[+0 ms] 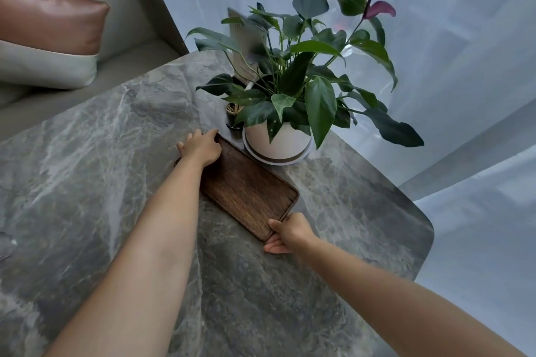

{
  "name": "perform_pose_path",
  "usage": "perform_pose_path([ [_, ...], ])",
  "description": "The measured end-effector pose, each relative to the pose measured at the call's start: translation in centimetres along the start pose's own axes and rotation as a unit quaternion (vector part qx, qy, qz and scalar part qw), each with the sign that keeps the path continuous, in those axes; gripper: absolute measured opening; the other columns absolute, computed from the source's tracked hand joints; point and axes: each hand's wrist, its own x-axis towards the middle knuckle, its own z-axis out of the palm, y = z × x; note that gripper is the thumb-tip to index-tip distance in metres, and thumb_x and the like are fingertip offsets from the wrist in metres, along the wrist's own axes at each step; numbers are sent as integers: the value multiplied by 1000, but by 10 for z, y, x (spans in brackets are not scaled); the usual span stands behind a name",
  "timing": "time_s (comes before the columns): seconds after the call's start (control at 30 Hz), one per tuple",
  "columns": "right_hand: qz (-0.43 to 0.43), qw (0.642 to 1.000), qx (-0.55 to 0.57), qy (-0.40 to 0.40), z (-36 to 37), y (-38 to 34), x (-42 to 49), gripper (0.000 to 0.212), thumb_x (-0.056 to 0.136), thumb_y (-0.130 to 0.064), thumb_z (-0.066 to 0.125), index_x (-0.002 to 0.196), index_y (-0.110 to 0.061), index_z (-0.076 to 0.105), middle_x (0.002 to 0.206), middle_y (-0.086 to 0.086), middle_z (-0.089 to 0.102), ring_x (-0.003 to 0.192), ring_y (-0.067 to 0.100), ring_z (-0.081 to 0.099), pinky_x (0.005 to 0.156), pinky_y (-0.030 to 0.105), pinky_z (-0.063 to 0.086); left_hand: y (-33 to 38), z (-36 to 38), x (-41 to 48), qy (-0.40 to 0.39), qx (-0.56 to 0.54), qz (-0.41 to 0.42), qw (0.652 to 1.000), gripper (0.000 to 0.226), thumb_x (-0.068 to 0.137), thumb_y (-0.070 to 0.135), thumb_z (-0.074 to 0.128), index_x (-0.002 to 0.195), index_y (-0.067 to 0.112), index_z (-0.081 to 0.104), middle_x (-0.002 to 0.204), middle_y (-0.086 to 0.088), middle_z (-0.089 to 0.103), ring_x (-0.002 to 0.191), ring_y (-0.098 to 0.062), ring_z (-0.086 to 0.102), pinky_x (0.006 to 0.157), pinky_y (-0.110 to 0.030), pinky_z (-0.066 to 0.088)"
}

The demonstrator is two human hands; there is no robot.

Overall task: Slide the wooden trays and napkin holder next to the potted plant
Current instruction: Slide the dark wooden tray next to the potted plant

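Gripping the wooden tray (249,191) at both short ends, the left hand (201,148) curls over the end nearest the potted plant (278,142) while the right hand (287,233) pinches the corner farthest from it, thumb on top and fingers tucked underneath. Its long axis runs diagonally away from the plant's white round pot, one long edge already just beside the pot's saucer, so the left hand sits closer to the plant. Dark, ribbed wood with rounded corners and a low rim rests flat on the smooth grey marbled table (87,153); no napkin holder is clearly visible
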Motion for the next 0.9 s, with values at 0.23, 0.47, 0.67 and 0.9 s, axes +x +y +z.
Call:
perform_pose_path([
  [0.23, -6, 1000, 2, 7, -4, -5, -1, 34, 94, -13, 50, 63, 0, 47, 57, 16, 55, 25, 10, 54, 34, 21, 50, 1, 3, 7, 16, 5, 23, 1000, 55, 93, 15, 34, 146, 27, 28, 149, -15, 34, 139, -32, 26, 112, -53, 18],
  [0.47, -10, 999, -37, 12, -5, -8, -9, 33, 94, -19, 52, 66, -3, 44, 58, 14, 56, 25, 10, 54, 35, 23, 51, -5, 5, -2, 6, -11, 48, 999, 55, 98, 23, 34, 150, 25, 16, 160, -6, 13, 148, -25, 12, 115, -54, 12],
  [0.67, -111, 966, -213, 94, -9, -15, -19, 42, 93, -33, 50, 65, -3, 52, 59, 13, 62, 44, 19, 62, 49, 32, 55, -32, 9, -27, 43, 17, 36, 998, 56, 100, 36, 30, 152, 24, 9, 162, -4, 1, 149, -24, 3, 118, -50, 8],
  [0.9, -229, 846, -435, 207, 2, -40, -47, 42, 96, -40, 38, 118, -4, 39, 102, 18, 63, 90, 35, 61, 65, 37, 42, -90, 13, -79, 82, 50, 27, 995, 56, 101, 37, 26, 152, 23, 5, 162, -4, -3, 150, -22, -1, 119, -50, 6],
])
